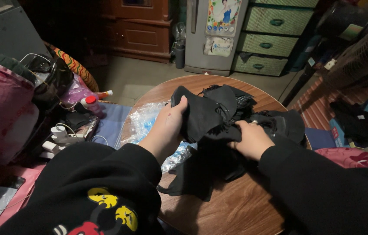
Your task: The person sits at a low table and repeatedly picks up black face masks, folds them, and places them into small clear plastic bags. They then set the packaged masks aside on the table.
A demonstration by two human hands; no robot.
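You sit at a round brown wooden table [236, 204]. A heap of soft black cloth pieces [253, 114] lies on it, near the far edge. Beside the heap, on your left, lies a crinkly clear plastic bag [142, 122].

Your left hand [172, 123] is closed around one black cloth piece [199, 117] and lifts it just above the table. Your right hand [249, 139] presses down on more black cloth [201, 174] in front of you, and its fingers curl into the folds.

The cloth looks light, floppy and thin. It will sag and slip if you pinch only a corner, so I think an edge or a fold is the best place to hold.

The room is dim. Black on black makes it hard to tell where one piece ends. Your right fingertips are hidden in the cloth.
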